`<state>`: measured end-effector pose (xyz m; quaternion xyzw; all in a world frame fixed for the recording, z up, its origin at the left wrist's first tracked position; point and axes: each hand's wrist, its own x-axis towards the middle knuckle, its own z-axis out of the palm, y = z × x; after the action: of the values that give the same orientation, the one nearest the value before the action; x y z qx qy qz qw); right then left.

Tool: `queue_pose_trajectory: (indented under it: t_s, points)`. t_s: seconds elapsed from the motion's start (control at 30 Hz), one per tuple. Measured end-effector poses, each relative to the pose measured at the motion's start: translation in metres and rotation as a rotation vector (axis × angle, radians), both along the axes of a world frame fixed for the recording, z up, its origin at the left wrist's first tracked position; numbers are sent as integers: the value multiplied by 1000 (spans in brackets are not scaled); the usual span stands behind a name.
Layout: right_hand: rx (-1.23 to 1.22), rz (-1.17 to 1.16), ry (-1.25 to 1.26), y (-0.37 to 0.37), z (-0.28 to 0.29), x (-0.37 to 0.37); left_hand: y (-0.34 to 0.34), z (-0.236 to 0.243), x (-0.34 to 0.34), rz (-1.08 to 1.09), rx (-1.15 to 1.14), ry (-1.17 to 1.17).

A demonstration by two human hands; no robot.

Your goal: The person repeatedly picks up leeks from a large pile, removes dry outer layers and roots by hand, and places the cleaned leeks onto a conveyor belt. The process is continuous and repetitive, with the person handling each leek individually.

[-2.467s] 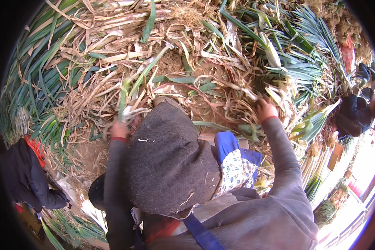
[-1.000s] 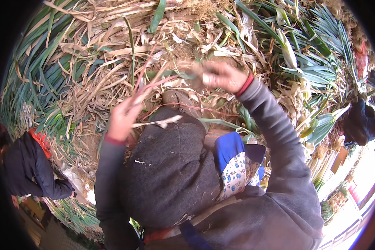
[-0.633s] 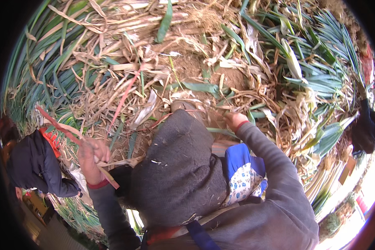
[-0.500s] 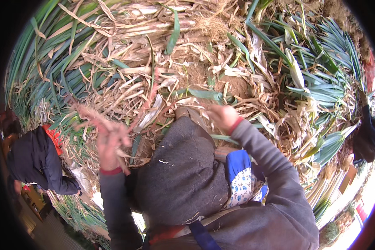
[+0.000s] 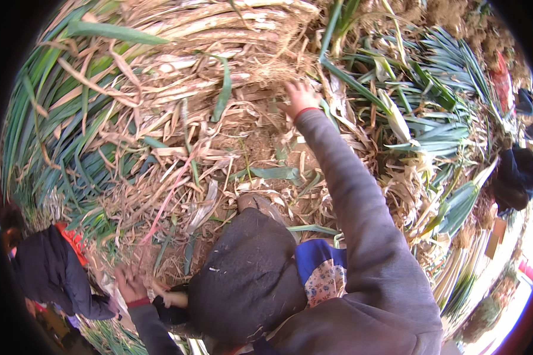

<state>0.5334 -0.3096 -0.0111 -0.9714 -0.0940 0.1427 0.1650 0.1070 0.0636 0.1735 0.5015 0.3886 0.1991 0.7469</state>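
Observation:
My right hand (image 5: 300, 97) is stretched far forward, fingers spread and holding nothing visible, by the root ends of the long-stemmed green onions (image 5: 243, 35). These lie in a row, pale stems and tangled roots toward the middle, green leaves to the left. Low on the left, beside my dark-covered knee, is my left hand (image 5: 130, 285). Its fingers are blurred, so I cannot tell whether it grips anything. A thin pinkish-red strand (image 5: 175, 188) runs from the litter down toward that hand; whether they touch is unclear.
Dry leaves (image 5: 160, 160) cover the soil around my shoe (image 5: 256, 203). More green onions (image 5: 435, 124) are heaped on the right, with a bundle (image 5: 456, 275) lower down. A bent-over person in dark clothing (image 5: 53, 269) is close on the left; dark clothing (image 5: 512, 177) shows far right.
My right hand has reached forward from near my knee to the onion roots. My left hand has dropped down and left; the dry leaf matter seen at it no longer shows there.

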Motion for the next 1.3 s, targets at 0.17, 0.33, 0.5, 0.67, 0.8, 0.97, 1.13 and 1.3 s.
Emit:
queue_pose_trajectory:
  t_s: [0.17,0.33,0.5,0.67,0.8,0.97,1.13,1.3]
  points:
    - [-310,62,167,-97,-90,-34,35,-30,-24,65,-38,231]
    - [-29,159,178,-225,-88,-201,57,-42,-20,136,-32,269]
    - [-389,284,641,-362,-89,-359,50,-27,-26,249,20,257]
    - [-358,213,839,-361,-117,-380,24,-2,-17,-49,-83,126]
    - [-433,731,899,-300,-89,-268,45,-7,-42,17,-95,224]
    - [274,606,-154,-76,11,-32,101,-57,-184,489,-172,238]
    - [330,417,-623,135,113,130,84,-106,-347,394,-413,767]
    - [-109,400,-535,181,128,129,55,-119,-341,-657,985,1600]
